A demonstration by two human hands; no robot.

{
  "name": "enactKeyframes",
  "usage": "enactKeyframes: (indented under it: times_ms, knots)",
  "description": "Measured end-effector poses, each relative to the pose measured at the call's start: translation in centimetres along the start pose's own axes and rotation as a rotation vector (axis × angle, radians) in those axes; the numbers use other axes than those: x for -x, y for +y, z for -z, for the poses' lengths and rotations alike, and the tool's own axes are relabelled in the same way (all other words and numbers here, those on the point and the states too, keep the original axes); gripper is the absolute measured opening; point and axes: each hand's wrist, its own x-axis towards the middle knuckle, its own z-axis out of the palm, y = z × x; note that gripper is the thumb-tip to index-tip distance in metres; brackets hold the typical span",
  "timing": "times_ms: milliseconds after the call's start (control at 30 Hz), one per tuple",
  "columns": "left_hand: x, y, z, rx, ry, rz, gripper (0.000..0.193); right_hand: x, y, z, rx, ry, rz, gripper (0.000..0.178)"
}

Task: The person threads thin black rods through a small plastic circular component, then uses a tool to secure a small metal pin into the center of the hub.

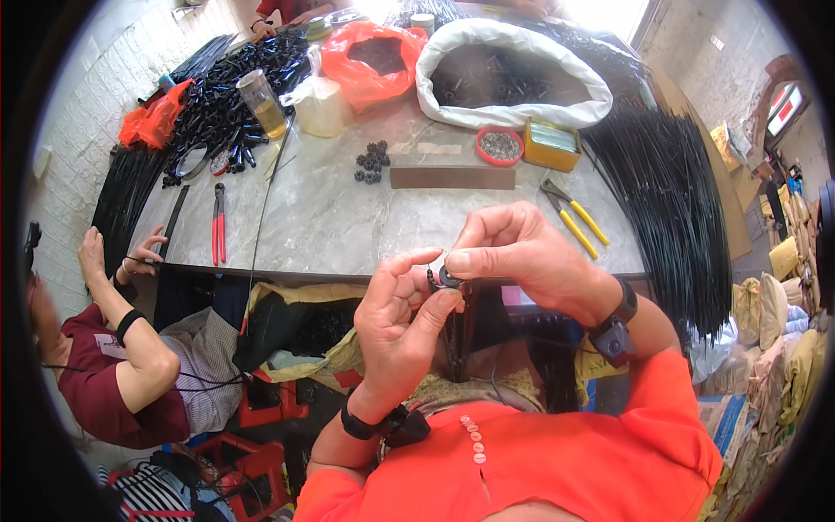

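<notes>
In front of my chest, at the table's near edge, both hands meet over a small round black part (449,277). Thumb and fingers of my left hand (400,304) pinch it from the left and below. From above and the right, my right hand (513,252) has its thumb and forefinger closed on the same part. Dark thin rods (456,344) hang below the fingers; whether they join the part I cannot tell. Beyond my hands lie a flat dark bar (452,178) and a cluster of small black pieces (372,163). Yellow-handled pliers (574,217) rest beside my right hand.
A red dish (499,159) of small metal bits adjoins a yellow tin (548,158). Behind are a white sack (513,116) and a red bag (357,87). Long black rods (670,200) line the right. Red-handled pliers (218,226) lie near a co-worker (130,365) at left.
</notes>
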Motion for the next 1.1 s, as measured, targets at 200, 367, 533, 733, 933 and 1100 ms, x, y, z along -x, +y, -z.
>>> enactKeyframes:
  times_ms: [200,367,533,733,933,1100]
  knots:
    - [0.1,0.5,0.4,-0.095,-0.01,-0.045,0.037,-0.2,-0.3,-0.1,0.051,-0.041,-0.013,0.011]
    - [0.2,1.2,0.9,-0.14,0.018,0.0,0.03,-0.6,-0.2,-0.4,0.079,-0.081,-0.005,0.023]
    - [0.1,1.8,2.0,-0.178,-0.019,-0.069,0.025,-0.7,1.5,-0.4,-0.04,-0.094,0.014,0.031]
    - [0.4,1.8,2.8,-0.24,-0.015,-0.093,0.025,-0.1,6.4,0.2,-0.144,-0.177,0.149,0.023]
    - [1.0,1.7,2.4,-0.313,0.043,-0.117,0.024,0.3,8.5,-2.0,0.061,0.074,0.458,0.008]
    - [1.0,1.5,1.8,-0.392,0.12,-0.162,0.024,0.7,8.3,-2.9,0.299,0.209,0.606,0.01]
